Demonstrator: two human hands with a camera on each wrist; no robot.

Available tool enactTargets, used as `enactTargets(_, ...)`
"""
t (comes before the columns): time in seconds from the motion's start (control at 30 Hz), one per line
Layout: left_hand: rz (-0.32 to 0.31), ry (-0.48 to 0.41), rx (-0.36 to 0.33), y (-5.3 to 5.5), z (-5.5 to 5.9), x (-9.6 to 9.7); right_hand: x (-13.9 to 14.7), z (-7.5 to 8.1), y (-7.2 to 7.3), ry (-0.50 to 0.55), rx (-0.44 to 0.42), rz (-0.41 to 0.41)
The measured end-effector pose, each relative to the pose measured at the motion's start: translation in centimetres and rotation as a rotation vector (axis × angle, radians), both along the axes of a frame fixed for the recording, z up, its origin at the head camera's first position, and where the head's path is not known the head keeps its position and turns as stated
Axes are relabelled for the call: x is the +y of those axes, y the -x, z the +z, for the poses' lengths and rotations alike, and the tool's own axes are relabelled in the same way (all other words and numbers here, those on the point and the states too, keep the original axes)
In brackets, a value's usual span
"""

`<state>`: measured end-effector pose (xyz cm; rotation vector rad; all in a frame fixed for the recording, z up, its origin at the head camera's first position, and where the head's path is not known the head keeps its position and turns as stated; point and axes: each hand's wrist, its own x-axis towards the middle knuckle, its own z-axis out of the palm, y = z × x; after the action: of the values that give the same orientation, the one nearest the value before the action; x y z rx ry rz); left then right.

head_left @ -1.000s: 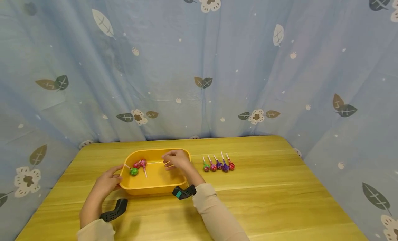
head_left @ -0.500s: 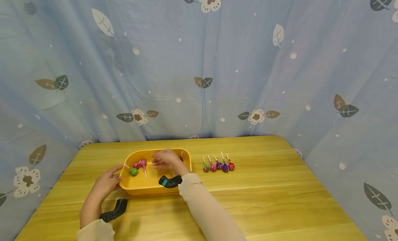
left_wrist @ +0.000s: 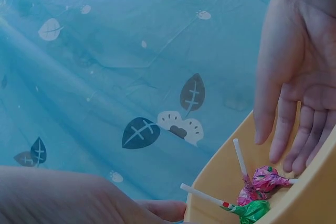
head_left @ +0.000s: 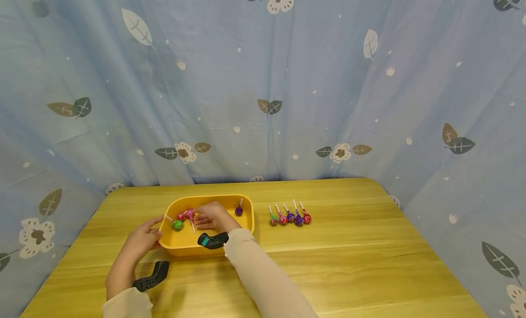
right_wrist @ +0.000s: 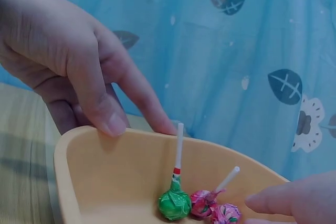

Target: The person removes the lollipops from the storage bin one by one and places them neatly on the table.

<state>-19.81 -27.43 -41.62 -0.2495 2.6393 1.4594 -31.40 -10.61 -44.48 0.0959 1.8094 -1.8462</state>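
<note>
My left hand point(head_left: 139, 242) is at the left end of the yellow tray point(head_left: 205, 251), its thumb and index finger spread along the rim. Inside the tray, my right hand point(head_left: 215, 217) reaches left with its fingers extended and nothing in its grasp. Its fingertips are right beside two pink lollipops point(left_wrist: 268, 178), while a green lollipop point(right_wrist: 175, 203) lies nearest the left hand, its white stick leaning on the tray's end wall. A purple lollipop point(head_left: 239, 211) rests at the tray's right end with its stick pointing away.
Right of the tray, several lollipops point(head_left: 290, 216) lie in a row on the wood-grain table point(head_left: 349, 263), sticks pointing to the back. A blue patterned curtain point(head_left: 230, 80) hangs behind the table. Each wrist wears a black camera mount point(head_left: 154, 276).
My right hand has moved left across the tray to the pink lollipops, bringing the purple lollipop at the right end into view. The left hand has stayed at the rim.
</note>
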Motion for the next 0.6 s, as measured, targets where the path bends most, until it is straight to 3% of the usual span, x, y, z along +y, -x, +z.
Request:
enactTargets(0.23, -0.005, -0.001, 0.000, -0.04, 0.16, 0.09, -0.39, 0.22, -0.15, -0.030, 0.010, -0.011)
enactTargets(0.6, -0.007, 0.002, 0.001, -0.02, 0.20, 0.01, -0.47, 0.39, -0.30, 0.008, -0.044, 0.094)
